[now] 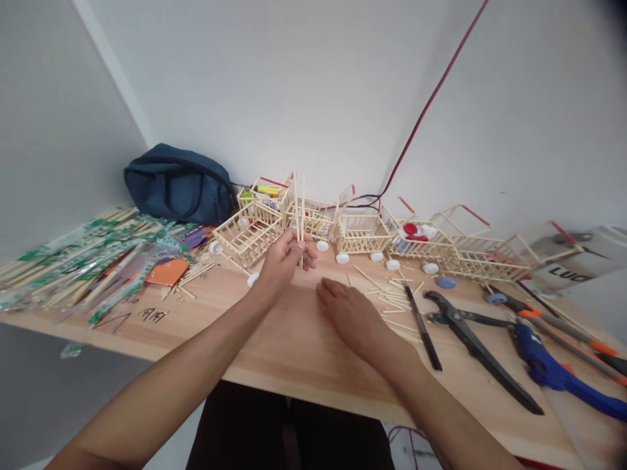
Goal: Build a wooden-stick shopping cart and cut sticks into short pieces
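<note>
My left hand point(283, 261) is closed around two thin wooden sticks point(298, 215), holding them upright above the wooden table point(294, 346). My right hand point(350, 313) lies palm down on the table just right of it, fingers flat and together, holding nothing. Loose wooden sticks point(392, 300) are scattered just beyond my right hand. Several small carts built from sticks point(360, 233) stand in a row behind both hands, with white bottle caps point(343, 258) under them.
A dark blue bag point(179, 183) sits at the back left by the wall. Packets of chopsticks in green wrappers point(83, 261) pile on the left. Black pliers point(470, 339), a black pen point(421, 326) and a blue glue gun point(553, 365) lie at the right. A red-and-black cable point(421, 124) runs up the wall.
</note>
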The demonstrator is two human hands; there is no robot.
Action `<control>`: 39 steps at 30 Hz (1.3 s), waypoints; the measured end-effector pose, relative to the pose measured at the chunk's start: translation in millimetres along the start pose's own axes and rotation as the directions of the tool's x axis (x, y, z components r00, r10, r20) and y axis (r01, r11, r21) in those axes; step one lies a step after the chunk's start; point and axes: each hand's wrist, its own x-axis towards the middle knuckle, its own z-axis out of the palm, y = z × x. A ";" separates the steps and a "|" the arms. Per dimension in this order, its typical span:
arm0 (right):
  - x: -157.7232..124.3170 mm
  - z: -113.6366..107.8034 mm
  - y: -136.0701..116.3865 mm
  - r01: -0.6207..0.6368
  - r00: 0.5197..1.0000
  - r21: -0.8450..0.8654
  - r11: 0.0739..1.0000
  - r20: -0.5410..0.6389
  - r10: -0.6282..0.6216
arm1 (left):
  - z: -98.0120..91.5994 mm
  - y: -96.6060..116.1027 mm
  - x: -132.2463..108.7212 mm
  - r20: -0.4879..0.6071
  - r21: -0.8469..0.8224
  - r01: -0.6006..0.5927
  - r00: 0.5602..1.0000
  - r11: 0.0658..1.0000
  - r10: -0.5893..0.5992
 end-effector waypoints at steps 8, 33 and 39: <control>18.0 2.0 13.9 -0.061 0.993 0.182 0.981 -0.085 0.078 | 0.1 -2.4 -0.9 0.002 0.010 -0.007 1.000 1.000 0.007; 22.2 2.1 35.5 -0.139 0.980 0.235 0.962 -0.105 0.167 | -0.8 -4.4 1.6 -0.004 -0.007 0.022 1.000 1.000 -0.022; 24.7 10.3 26.0 -0.127 0.981 0.217 0.968 -0.114 0.154 | -1.2 -8.1 2.3 -0.007 -0.011 0.011 1.000 1.000 -0.011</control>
